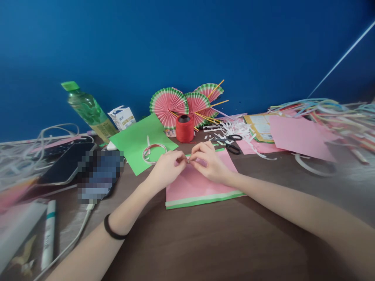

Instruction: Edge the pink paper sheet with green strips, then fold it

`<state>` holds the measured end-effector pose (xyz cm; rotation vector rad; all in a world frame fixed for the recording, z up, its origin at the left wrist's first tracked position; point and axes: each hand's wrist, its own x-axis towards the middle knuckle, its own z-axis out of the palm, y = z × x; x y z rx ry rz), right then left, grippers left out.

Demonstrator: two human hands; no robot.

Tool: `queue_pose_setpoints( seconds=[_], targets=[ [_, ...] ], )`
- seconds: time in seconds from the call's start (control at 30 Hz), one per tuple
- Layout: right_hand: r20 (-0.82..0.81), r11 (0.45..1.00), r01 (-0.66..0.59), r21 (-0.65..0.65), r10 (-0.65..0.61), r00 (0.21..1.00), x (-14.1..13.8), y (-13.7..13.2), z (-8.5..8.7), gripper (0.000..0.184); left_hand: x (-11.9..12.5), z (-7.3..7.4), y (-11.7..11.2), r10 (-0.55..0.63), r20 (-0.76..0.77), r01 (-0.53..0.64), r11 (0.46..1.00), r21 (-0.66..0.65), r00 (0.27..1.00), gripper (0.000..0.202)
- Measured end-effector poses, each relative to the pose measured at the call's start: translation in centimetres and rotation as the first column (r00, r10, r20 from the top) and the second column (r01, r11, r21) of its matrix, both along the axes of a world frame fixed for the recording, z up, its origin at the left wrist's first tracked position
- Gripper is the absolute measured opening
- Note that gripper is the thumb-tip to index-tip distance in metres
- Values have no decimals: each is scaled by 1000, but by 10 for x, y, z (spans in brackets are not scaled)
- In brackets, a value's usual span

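My left hand (170, 166) and my right hand (209, 162) meet over a pink sheet (193, 187) edged with pale and green strips. Both are closed in a pinch, fingertips almost touching. Whatever sits between them is too small to make out. Just behind my fingers stands a spool of red thread (185, 130). A roll of narrow tape (143, 156) lies left of my left hand on a green sheet (137, 146). Black-handled scissors (233, 149) rest to the right, beyond my right hand.
Pleated watermelon-coloured paper fans (169, 103) with sticks lean at the blue wall. White paper shreds (240, 130) and pink paper (301, 136) lie right. A green-capped bottle (90, 111), a small carton (122, 118), a phone (101, 175) on a cable and a marker (49, 234) are left.
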<state>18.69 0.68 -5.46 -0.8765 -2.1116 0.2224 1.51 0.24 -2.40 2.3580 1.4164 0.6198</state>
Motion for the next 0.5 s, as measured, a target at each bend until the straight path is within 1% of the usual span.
queue_pose_setpoints(
  seconds=[0.1, 0.2, 0.27, 0.33, 0.37, 0.43, 0.5],
  targets=[
    [-8, 1000, 10, 0, -10, 1000, 0, -1, 0, 9, 0, 1, 0, 46, -4, -46, 999, 20, 999, 12],
    [-35, 999, 43, -27, -44, 998, 1, 0, 0, 9, -3, 6, 1, 118, 6, -118, 993, -10, 993, 12],
    [-57, 998, 61, -35, -63, 996, 2, 2, 0, 8, -9, 10, 5, 170, 7, -170, 985, -21, 985, 13],
    [-75, 997, 62, -42, -65, 995, 2, 4, -1, 8, -18, 15, 9, 233, -16, -233, 972, -5, 972, 13],
    [-82, 997, 57, -49, -61, 995, 3, 5, -2, 8, -23, 18, 12, 270, -39, -271, 962, -22, 962, 12],
    [-96, 997, 50, -65, -56, 994, 3, 7, -3, 8, -33, 23, 16, 390, -107, -395, 918, -30, 914, 11],
    [-114, 996, 56, -74, -64, 991, 3, 8, -4, 8, -44, 27, 20, 492, -173, -497, 868, 14, 853, 13]
  ],
)
